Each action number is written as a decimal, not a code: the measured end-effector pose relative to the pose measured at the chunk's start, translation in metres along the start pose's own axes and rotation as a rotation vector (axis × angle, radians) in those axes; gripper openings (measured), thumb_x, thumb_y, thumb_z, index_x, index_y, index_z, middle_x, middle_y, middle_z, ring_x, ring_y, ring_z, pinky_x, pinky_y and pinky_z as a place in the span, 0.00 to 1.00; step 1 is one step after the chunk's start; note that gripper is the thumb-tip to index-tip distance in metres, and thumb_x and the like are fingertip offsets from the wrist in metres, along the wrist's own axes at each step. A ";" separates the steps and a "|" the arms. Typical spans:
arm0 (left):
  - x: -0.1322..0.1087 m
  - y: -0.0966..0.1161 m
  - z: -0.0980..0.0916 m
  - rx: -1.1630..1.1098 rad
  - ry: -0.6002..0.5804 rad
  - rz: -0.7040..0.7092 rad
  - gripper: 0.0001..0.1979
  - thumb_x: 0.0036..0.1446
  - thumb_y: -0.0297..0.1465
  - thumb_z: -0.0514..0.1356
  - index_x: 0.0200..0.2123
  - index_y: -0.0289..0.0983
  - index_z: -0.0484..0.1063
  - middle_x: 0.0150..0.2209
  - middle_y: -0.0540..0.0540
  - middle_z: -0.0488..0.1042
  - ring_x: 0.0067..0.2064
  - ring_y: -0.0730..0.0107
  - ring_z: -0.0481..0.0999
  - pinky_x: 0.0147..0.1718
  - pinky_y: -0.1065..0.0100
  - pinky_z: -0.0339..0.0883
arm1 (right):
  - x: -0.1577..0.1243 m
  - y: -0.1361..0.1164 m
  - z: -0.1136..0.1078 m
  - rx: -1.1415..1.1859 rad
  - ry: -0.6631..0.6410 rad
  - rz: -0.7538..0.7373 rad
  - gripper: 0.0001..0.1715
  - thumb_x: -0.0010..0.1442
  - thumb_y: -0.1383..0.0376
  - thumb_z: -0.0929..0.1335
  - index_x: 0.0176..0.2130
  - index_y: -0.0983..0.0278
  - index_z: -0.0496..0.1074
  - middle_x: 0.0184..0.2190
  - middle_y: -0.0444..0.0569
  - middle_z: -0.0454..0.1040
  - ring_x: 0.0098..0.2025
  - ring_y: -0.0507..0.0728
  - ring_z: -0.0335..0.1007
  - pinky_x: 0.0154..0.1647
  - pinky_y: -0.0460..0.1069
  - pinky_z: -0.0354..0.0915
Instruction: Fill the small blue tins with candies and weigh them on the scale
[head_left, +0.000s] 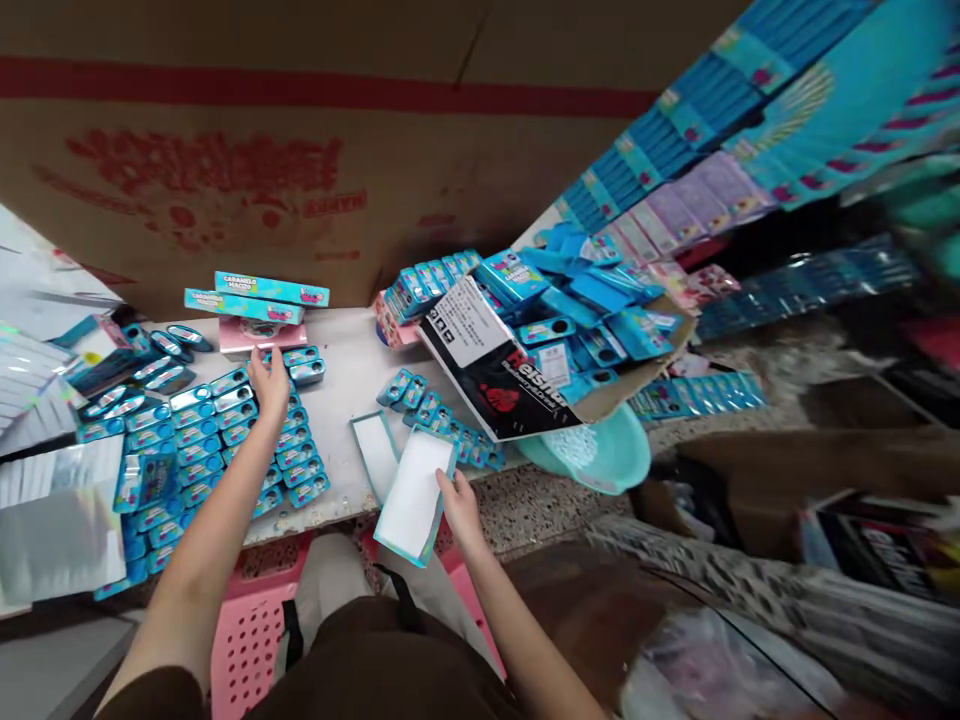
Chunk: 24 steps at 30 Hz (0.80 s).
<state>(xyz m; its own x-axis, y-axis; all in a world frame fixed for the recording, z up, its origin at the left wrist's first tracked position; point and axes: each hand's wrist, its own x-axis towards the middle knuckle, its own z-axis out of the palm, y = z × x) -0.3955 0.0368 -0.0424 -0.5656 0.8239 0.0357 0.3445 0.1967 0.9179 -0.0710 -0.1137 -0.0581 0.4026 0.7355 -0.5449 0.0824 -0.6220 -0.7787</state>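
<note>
My right hand grips the right edge of an open, shallow box with a white inside and blue rim, tilted at the table's front edge. A second such box lies just left of it, partly covered. My left hand reaches over rows of small blue packs; its fingers are near the rows' far end, below a pink tray. Whether those fingers hold a pack is too small to tell. Two long blue boxes lie stacked on the pink tray.
A large cardboard box stands along the back. To the right, a black carton overflows with blue packs above a turquoise bowl. Silvery sheets lie left. A pink perforated basket sits below the table.
</note>
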 end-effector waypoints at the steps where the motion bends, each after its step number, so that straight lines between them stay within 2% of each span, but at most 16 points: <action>1: -0.021 -0.003 -0.006 0.023 0.016 -0.028 0.28 0.62 0.42 0.50 0.58 0.28 0.53 0.54 0.32 0.62 0.53 0.60 0.64 0.53 0.56 0.58 | 0.001 0.007 -0.005 -0.046 0.018 -0.009 0.33 0.46 0.50 0.68 0.46 0.67 0.72 0.43 0.55 0.77 0.45 0.62 0.72 0.45 0.53 0.66; 4: -0.102 -0.013 -0.035 0.184 0.042 0.005 0.23 0.59 0.41 0.55 0.55 0.37 0.60 0.51 0.39 0.66 0.53 0.60 0.65 0.53 0.57 0.59 | 0.005 0.022 -0.015 -0.134 0.032 -0.037 0.34 0.47 0.49 0.67 0.48 0.67 0.72 0.43 0.56 0.77 0.44 0.62 0.72 0.45 0.52 0.66; 7: -0.175 -0.026 -0.063 0.404 -0.009 0.121 0.20 0.60 0.40 0.54 0.52 0.36 0.64 0.48 0.38 0.69 0.54 0.55 0.65 0.55 0.53 0.55 | 0.008 0.030 -0.015 -0.164 0.011 -0.039 0.35 0.48 0.48 0.67 0.50 0.67 0.71 0.42 0.56 0.77 0.42 0.61 0.72 0.44 0.52 0.66; 10: -0.212 -0.040 -0.077 0.563 -0.182 0.211 0.22 0.58 0.40 0.55 0.53 0.35 0.64 0.51 0.36 0.68 0.57 0.51 0.63 0.57 0.51 0.54 | 0.012 0.033 -0.007 -0.169 -0.047 -0.051 0.36 0.49 0.49 0.67 0.51 0.67 0.70 0.40 0.54 0.78 0.40 0.59 0.72 0.43 0.52 0.66; 12: -0.214 -0.047 -0.079 0.669 -0.294 0.246 0.28 0.57 0.41 0.56 0.57 0.35 0.60 0.56 0.34 0.64 0.61 0.48 0.58 0.58 0.50 0.52 | 0.014 0.033 0.004 -0.205 -0.121 -0.073 0.36 0.50 0.49 0.67 0.53 0.67 0.69 0.38 0.52 0.78 0.39 0.58 0.72 0.42 0.51 0.66; 15: -0.199 -0.050 -0.073 0.812 -0.413 0.293 0.34 0.55 0.41 0.58 0.61 0.32 0.55 0.61 0.31 0.59 0.64 0.44 0.53 0.59 0.49 0.49 | 0.012 0.029 0.025 -0.382 -0.257 -0.128 0.34 0.53 0.50 0.66 0.54 0.67 0.68 0.38 0.52 0.77 0.38 0.58 0.73 0.42 0.51 0.66; 19: -0.179 -0.044 -0.062 0.960 -0.589 0.344 0.33 0.53 0.38 0.59 0.61 0.32 0.56 0.59 0.30 0.61 0.61 0.44 0.58 0.56 0.50 0.53 | 0.001 0.023 0.056 -0.704 -0.396 -0.168 0.29 0.57 0.54 0.65 0.55 0.64 0.67 0.40 0.51 0.77 0.42 0.58 0.73 0.45 0.50 0.65; 24: -0.171 -0.031 -0.050 1.085 -0.623 0.346 0.35 0.50 0.39 0.61 0.59 0.33 0.58 0.56 0.30 0.63 0.56 0.43 0.61 0.52 0.50 0.55 | -0.008 0.021 0.083 -0.909 -0.550 -0.181 0.27 0.61 0.56 0.63 0.56 0.65 0.65 0.45 0.55 0.76 0.48 0.60 0.72 0.46 0.50 0.64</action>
<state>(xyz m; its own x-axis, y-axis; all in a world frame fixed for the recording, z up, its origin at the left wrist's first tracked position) -0.3469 -0.1365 -0.0570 0.0147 0.9675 -0.2524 0.9948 0.0112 0.1008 -0.1485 -0.1104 -0.0963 -0.1303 0.7154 -0.6864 0.8375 -0.2912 -0.4624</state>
